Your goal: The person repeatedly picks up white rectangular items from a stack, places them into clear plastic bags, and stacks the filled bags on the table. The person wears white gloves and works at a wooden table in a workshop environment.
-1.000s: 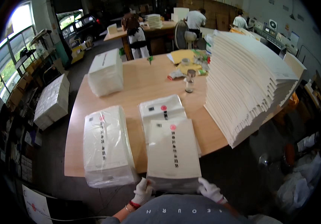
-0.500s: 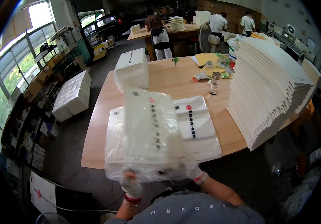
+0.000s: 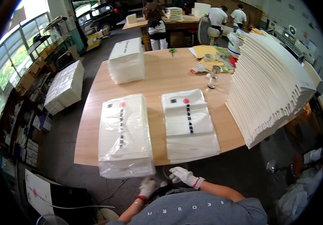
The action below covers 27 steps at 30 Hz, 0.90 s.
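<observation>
Just one view here, a head-worn fisheye looking steeply down and forward from above the person's chest. Both gloved hands, left hand (image 3: pixel 147 186) and right hand (image 3: pixel 184 175), sit close at the bottom edge. The wooden table (image 3: pixel 161 77) stretches away beyond them, edges bowing near the rim. The far room shows small up top.

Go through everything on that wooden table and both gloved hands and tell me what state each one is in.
Left hand: gloved, empty, just below the wrapped stack.
Right hand: gloved, empty, off the table.
Wrapped stack: bagged, overhanging the near edge.
Flat bags: lying flat, unfilled.
Far wrapped stack: bagged, upright.
Tall white stack: unwrapped, leaning.
</observation>
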Tool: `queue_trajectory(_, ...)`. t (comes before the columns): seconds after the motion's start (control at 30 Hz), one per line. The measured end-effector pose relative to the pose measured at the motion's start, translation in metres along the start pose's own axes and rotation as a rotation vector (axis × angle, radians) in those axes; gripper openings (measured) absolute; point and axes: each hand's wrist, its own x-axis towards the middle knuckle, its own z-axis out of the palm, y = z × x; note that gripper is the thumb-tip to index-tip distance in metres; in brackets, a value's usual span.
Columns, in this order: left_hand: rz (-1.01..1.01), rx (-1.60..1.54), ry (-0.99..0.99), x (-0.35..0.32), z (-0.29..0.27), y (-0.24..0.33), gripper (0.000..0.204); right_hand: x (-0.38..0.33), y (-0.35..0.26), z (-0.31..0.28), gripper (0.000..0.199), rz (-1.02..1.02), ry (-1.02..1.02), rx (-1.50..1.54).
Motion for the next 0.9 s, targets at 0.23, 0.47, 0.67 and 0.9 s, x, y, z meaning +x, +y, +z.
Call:
queue_trajectory(0.23,0.865,0.153,0.220,0.104,0.130,0.164,0.020,-0.078,-0.003,-0.067,0.029,-0.010,0.445,0.022)
queue_trajectory(0.47,0.630,0.180,-0.234,0.142,0.110,0.210,0.016,-0.073,-0.008,-0.115,0.032,-0.054,0.434,0.112)
queue_trajectory(0.67,0.728,-0.037,-0.384,0.179,0.125,0.201,0.013,0.031,-0.088,-0.115,0.031,-0.364,0.446,0.373)
queue_trajectory(0.9,0.318,-0.764,-0.449,0.215,0.071,0.269,0.008,0.028,-0.041,-0.204,0.027,-0.733,1.221,-1.140)
